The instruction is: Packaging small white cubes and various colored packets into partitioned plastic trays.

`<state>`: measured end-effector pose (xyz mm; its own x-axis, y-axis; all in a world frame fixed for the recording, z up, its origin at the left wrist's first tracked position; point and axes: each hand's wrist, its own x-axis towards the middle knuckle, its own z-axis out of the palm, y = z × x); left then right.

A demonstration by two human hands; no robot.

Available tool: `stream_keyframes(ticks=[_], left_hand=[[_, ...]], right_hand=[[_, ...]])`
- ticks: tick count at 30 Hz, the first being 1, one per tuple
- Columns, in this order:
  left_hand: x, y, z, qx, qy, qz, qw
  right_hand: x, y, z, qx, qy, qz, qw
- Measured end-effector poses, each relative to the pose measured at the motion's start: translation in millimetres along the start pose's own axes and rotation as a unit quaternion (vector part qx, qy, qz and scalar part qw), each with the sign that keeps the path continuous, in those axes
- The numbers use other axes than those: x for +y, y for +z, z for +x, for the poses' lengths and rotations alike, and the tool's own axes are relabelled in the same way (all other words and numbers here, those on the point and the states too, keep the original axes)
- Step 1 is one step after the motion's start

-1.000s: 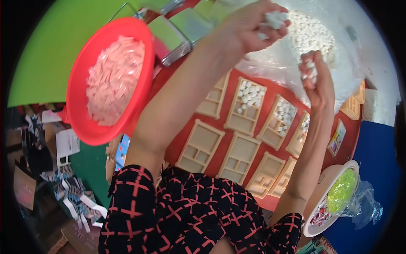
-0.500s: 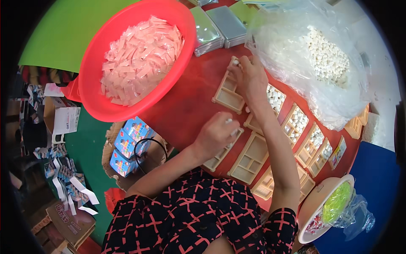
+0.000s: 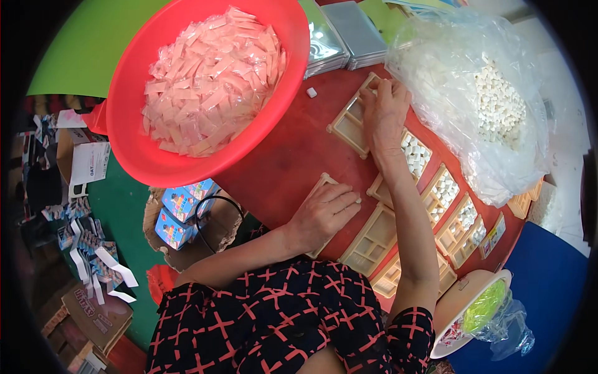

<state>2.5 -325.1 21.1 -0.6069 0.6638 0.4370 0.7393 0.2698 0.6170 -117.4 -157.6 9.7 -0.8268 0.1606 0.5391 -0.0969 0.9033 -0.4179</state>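
**Trays under both hands on the red table**

Trays (image 3: 372, 232), cream and split into compartments, lie in a slanting row across the red table (image 3: 293, 156). The right hand (image 3: 385, 115) reaches to the far tray (image 3: 349, 128) and rests flat on its far corner, fingers loosely bent over the rim; whether anything is pinched beneath them I cannot tell. The left hand (image 3: 324, 212) lies palm down on the near tray (image 3: 324, 182), fingers spread and barely curled, pressing it rather than holding it.

From the right grip, the row of trays runs back toward the person and off to the right, each long side set across the row. Those just right of that hand are filled with small white blocks (image 3: 414, 151); the ones between the two hands and nearer the body look empty. The left hand is nearer those empty trays, the right nearer the filled ones.

Beyond and right of the right grip sits a clear bag (image 3: 436, 75) heaped with more white blocks, close to touching the tray row. Left of both hands a big red basin (image 3: 124, 124) of pale pink sachets overhangs the table edge. Between basin and trays is a bare strip of table with one stray block (image 3: 311, 92) on it, the only open room for sliding a tray.
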Motion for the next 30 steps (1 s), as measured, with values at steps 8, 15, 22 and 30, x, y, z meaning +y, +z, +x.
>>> stream_keyframes(ticks=[8, 15, 22, 30], left_hand=[[-6, -12, -1, -0.017, 0.018, -0.009, 1.000], [-9, -13, 5, -0.010, 0.037, -0.064, 0.997], [-22, -23, 5, -0.112, 0.096, -0.037, 0.988], [-17, -1, 30, -0.140, 0.099, -0.072, 0.983]], right_hand=[[2, -1, 12, -0.003, -0.017, 0.010, 1.000], [15, 1, 16, -0.029, -0.026, -0.037, 0.999], [12, -11, 12, -0.035, 0.000, -0.027, 0.999], [11, -5, 13, -0.040, 0.001, 0.058, 0.998]])
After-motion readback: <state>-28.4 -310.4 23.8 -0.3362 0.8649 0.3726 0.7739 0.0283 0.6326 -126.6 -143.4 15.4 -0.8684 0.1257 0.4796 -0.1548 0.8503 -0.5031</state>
